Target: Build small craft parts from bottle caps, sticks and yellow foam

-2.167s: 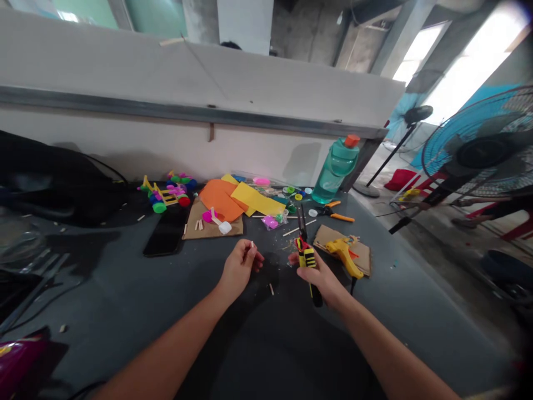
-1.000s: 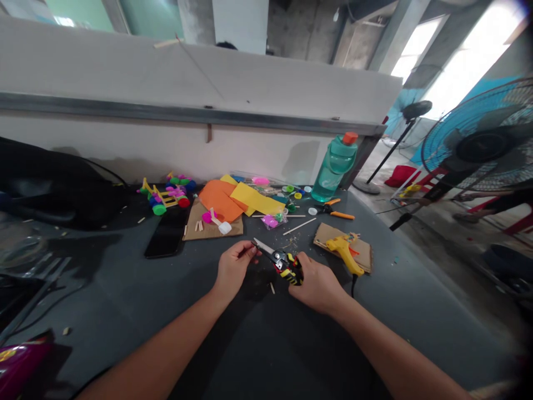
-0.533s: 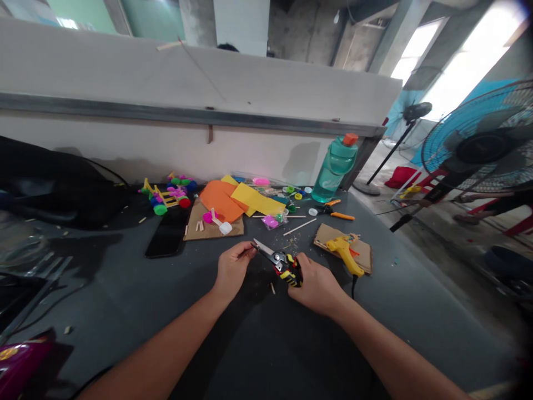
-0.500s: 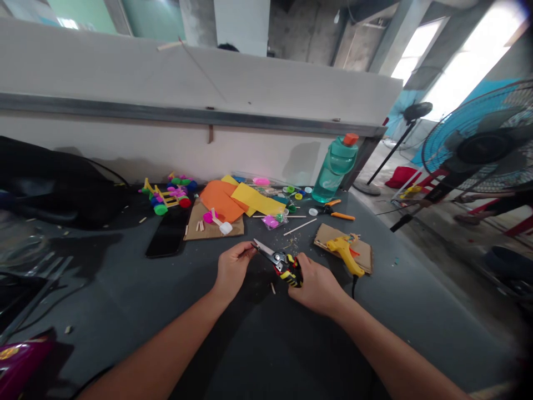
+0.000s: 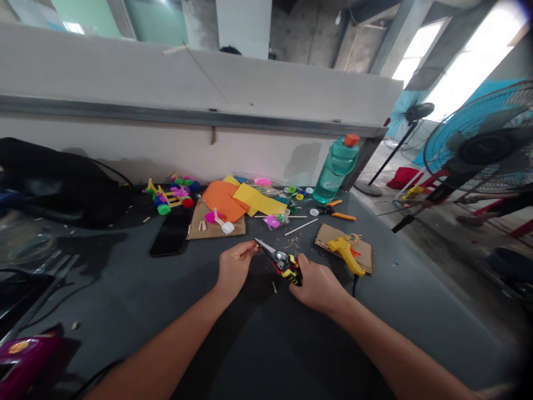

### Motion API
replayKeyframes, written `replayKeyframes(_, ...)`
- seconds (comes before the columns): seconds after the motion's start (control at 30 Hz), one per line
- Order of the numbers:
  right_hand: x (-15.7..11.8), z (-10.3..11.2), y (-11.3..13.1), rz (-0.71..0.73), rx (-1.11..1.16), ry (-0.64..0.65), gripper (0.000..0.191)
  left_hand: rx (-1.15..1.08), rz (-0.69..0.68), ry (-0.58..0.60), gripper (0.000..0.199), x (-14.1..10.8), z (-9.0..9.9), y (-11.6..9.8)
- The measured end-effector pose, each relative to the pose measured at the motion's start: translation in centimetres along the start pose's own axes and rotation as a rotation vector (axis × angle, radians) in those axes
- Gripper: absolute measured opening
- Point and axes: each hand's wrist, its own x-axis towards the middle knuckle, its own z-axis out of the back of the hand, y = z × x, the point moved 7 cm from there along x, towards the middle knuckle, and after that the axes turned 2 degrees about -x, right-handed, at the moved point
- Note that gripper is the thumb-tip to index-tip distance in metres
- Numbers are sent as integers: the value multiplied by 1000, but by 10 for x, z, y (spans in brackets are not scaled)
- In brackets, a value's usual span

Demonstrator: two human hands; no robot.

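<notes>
Your right palm hides most of the handles of the snips point(image 5: 281, 260), and the small pale piece point(image 5: 257, 248) at their tips barely shows, so you cannot make out its shape. The near edge of the dark surface point(image 5: 416, 311) is out of view; at its left side, a black bag point(image 5: 54, 183) and a magenta object point(image 5: 27, 355) are cut off.

The thumb and fingertips of your left hand point(image 5: 235, 269) are pinched together on the pale piece, right at the blade tips. Your right hand point(image 5: 318, 283) is wrapped around the handles, its fingers partly hidden; the blades stand nearly together, pointing toward your left fingertips. The snips are held over the middle of the surface, between your hands, with a short wooden stub point(image 5: 274, 287) lying just below them.

By the surface's far right corner stands a teal bottle point(image 5: 332, 175) with an orange cap; how full it is, you cannot tell. A clear packet point(image 5: 275, 221) near the far edge has pink and green pieces in it. Toward the left edge, a clear container point(image 5: 29, 247) is too blurred to read.
</notes>
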Motion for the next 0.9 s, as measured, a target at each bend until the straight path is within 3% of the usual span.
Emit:
replayKeyframes(0.37,1,-1,-13,-69,113,-81,25,-76,68,13,18,3,1,-1)
replayKeyframes(0.9,-1,-3,-2,-16,47,-118,30,16,-34,-4,18,3,0,1)
